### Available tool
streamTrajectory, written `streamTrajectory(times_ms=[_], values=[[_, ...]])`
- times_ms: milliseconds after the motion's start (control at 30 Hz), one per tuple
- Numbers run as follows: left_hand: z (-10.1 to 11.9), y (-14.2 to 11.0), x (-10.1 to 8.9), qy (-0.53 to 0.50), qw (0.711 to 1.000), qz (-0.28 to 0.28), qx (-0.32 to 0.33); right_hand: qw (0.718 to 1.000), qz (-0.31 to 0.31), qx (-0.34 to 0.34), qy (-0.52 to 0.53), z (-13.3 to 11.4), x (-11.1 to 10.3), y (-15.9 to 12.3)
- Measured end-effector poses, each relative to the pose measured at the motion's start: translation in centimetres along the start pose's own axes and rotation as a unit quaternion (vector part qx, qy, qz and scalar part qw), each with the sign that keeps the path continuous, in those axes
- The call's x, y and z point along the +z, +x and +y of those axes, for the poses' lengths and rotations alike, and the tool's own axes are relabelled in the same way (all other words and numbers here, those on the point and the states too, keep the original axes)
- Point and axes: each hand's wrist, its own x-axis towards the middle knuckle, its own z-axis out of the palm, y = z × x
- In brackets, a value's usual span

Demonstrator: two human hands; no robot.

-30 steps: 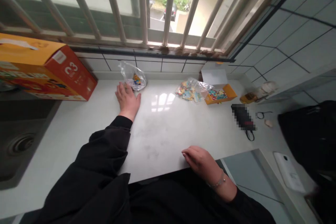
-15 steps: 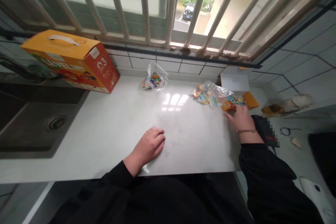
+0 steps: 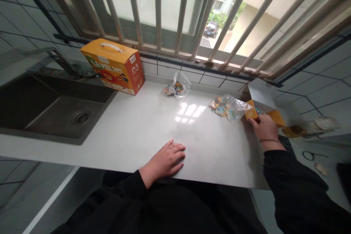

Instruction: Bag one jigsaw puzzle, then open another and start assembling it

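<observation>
My left hand lies flat on the white counter near its front edge, fingers slightly apart, holding nothing. My right hand, with a thin bracelet at the wrist, grips the edge of a small orange card box at the counter's far right. Its white lid stands up behind. Next to my right fingers lies a clear plastic bag of jigsaw pieces. Farther left, a second clear bag of pieces sits against the wall.
An orange "Level Up" carton stands by the steel sink and its faucet. Window bars run along the back. A black cord and small items lie on a lower surface to the right.
My right hand has moved from the counter's front edge to the orange box, which now looks tilted. My left hand has moved from the far bag to the front edge. The view has swung left.
</observation>
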Motion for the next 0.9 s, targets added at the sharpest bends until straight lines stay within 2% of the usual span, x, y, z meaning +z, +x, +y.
streamTrajectory(times_ms=[167, 267, 333, 400, 500, 600, 667, 700, 767, 833, 900], values=[[-0.2, -0.2, 0.0, -0.027, 1.0, 0.014, -0.005, 0.996, 0.056, -0.036, -0.067, -3.1, -4.9, -1.2], [0.1, 0.1, -0.3, -0.095, 0.994, 0.042, -0.033, 0.992, 0.07, -0.068, -0.074, -6.6, -7.5, -3.8], [0.6, 0.7, -0.3, -0.186, 0.977, 0.07, -0.081, 0.99, 0.075, -0.108, -0.059, -9.7, -8.8, -6.2], [1.3, 1.8, -0.4, -0.32, 0.933, 0.094, -0.136, 0.984, 0.057, -0.168, -0.027, -13.2, -9.2, -8.9], [2.4, 4.1, -0.9, -0.517, 0.822, 0.149, -0.187, 0.968, 0.017, -0.246, 0.044, -18.5, -8.3, -13.3], [2.8, 6.5, -2.2, -0.614, 0.698, 0.296, -0.22, 0.934, -0.016, -0.321, 0.156, -22.9, -5.6, -16.9], [2.4, 7.4, -3.4, -0.591, 0.658, 0.402, -0.237, 0.909, -0.037, -0.352, 0.221, -25.0, -3.7, -18.4], [2.1, 7.5, -4.1, -0.564, 0.651, 0.441, -0.251, 0.896, -0.044, -0.36, 0.257, -25.9, -2.8, -18.8], [1.3, 7.3, -5.4, -0.516, 0.653, 0.481, -0.274, 0.874, -0.069, -0.352, 0.329, -27.1, -1.4, -19.1], [0.9, 6.4, -7.0, -0.438, 0.694, 0.497, -0.282, 0.854, -0.103, -0.314, 0.403, -28.0, -0.5, -18.9], [0.9, 5.4, -8.6, -0.283, 0.769, 0.511, -0.26, 0.824, -0.144, -0.243, 0.491, -28.6, 0.3, -18.5]])
